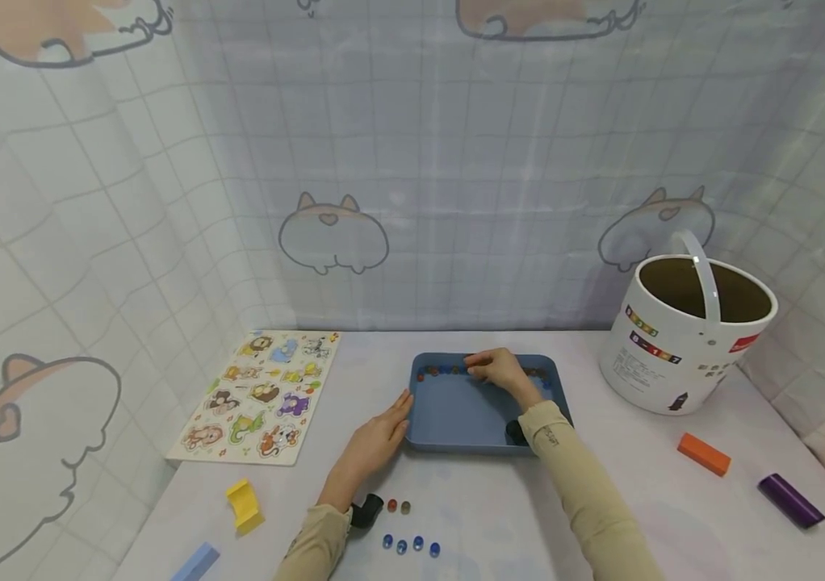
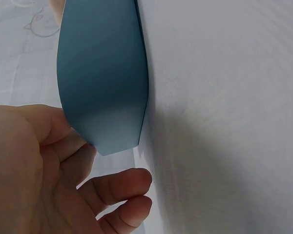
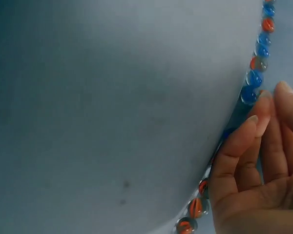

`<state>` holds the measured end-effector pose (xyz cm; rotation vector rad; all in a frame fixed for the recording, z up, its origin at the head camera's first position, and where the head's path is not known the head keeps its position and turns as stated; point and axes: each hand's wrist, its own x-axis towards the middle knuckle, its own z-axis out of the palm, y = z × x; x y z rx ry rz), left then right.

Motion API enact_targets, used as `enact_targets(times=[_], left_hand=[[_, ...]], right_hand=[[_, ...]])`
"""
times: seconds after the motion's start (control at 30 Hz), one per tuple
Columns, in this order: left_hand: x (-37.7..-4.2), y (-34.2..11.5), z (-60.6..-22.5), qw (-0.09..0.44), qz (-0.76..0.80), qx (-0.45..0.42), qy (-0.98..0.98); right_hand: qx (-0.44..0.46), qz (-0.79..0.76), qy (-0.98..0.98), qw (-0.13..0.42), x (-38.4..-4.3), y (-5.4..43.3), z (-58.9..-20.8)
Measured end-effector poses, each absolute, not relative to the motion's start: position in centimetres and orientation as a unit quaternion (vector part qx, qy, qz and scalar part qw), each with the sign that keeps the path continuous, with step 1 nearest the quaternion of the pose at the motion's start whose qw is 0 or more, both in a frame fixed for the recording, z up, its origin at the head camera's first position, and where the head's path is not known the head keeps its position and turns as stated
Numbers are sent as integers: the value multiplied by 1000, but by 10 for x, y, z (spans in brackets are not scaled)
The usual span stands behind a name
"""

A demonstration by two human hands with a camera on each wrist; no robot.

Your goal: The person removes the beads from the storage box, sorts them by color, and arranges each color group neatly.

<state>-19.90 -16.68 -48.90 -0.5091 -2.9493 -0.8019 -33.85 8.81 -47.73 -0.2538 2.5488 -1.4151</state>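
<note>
A shallow blue tray (image 1: 449,411) lies on the table, with a row of glass marbles (image 3: 198,207), orange-streaked and blue, along its far wall. My right hand (image 1: 497,370) reaches over the tray to that row. Its thumb and index fingertips pinch at a marble, mostly hidden by the fingers, beside a blue marble (image 3: 249,94). Against the tray's left side rests my left hand (image 1: 378,436), its fingers loosely extended. The left wrist view has the left fingers (image 2: 122,185) at the corner of the tray wall (image 2: 105,83).
Several blue marbles (image 1: 418,543) and a red marble (image 1: 392,506) lie in front of the tray. An animal puzzle board (image 1: 212,411) and yellow block (image 1: 244,507) are at left. A white bucket (image 1: 645,363), orange block (image 1: 704,454) and purple block (image 1: 790,500) stand right.
</note>
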Motion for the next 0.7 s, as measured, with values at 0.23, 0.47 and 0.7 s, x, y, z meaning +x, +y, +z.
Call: enact_targets(times=[0.23, 0.47, 0.7], left_hand=[[-199, -167, -487, 22, -261, -161, -952], [-198, -167, -488, 24, -256, -166, -952], [-198, -167, -488, 30, -260, -166, -951]], right_hand=[[-95, -423, 896, 100, -339, 85, -478], [-85, -432, 892, 107, -338, 88, -480], [-82, -453, 878, 132, -336, 87, -479]])
